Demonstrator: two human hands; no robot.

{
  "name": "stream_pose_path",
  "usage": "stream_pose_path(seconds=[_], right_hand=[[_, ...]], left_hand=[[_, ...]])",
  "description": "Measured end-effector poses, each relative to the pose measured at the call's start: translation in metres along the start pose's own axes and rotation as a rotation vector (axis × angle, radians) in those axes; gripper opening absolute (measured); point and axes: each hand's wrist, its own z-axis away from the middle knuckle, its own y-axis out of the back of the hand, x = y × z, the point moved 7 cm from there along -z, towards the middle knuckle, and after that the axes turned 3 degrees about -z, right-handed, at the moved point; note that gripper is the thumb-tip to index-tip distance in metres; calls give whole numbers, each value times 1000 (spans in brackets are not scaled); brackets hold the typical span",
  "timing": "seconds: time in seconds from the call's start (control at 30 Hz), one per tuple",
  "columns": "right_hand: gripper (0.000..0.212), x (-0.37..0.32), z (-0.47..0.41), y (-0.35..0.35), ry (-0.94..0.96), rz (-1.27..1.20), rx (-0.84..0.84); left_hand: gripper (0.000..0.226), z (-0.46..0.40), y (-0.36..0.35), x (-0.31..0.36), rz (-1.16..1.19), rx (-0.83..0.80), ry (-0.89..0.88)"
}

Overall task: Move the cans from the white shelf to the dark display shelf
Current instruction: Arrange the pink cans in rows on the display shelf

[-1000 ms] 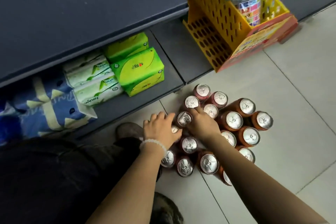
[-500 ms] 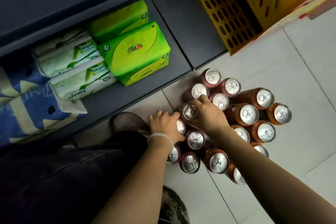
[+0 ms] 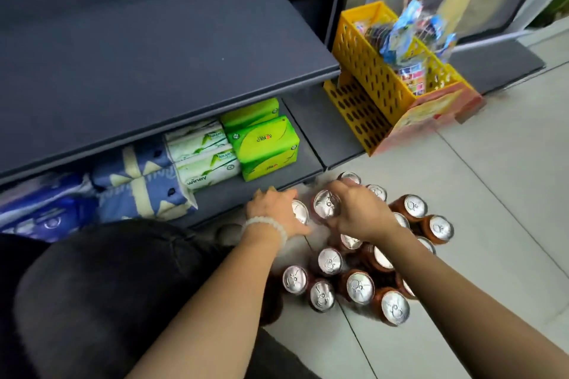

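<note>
Several red-brown cans (image 3: 358, 286) with silver tops stand clustered on the tiled floor in front of the dark display shelf (image 3: 160, 64). My left hand (image 3: 274, 214), with a bead bracelet on the wrist, is closed around one can (image 3: 300, 212) at the cluster's left edge. My right hand (image 3: 360, 212) grips another can (image 3: 327, 204) beside it, raised above the others. Both held cans are close to the lower shelf's front edge. No white shelf is in view.
The lower dark shelf (image 3: 261, 191) holds green tissue packs (image 3: 264, 148), white tissue packs (image 3: 203, 157) and blue packages (image 3: 138, 184). A yellow perforated basket (image 3: 375, 80) of snacks stands to the right. My dark-clothed knee (image 3: 107, 301) is at the lower left.
Both hands have closed on cans and lifted them up from the cluster toward the shelf. The camera has tilted up, showing more of the upper shelf and basket.
</note>
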Motion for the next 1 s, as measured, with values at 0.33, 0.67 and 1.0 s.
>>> stream_pose_path(seconds=[0.33, 0.67, 1.0], right_hand=[[53, -123, 20, 99, 191, 106, 186], [41, -313, -17, 173, 422, -62, 335], [40, -491, -65, 137, 605, -186, 113]], left_hand=[[52, 107, 144, -61, 179, 372, 9], [50, 209, 265, -197, 417, 742, 176], [39, 264, 305, -366, 431, 799, 375]])
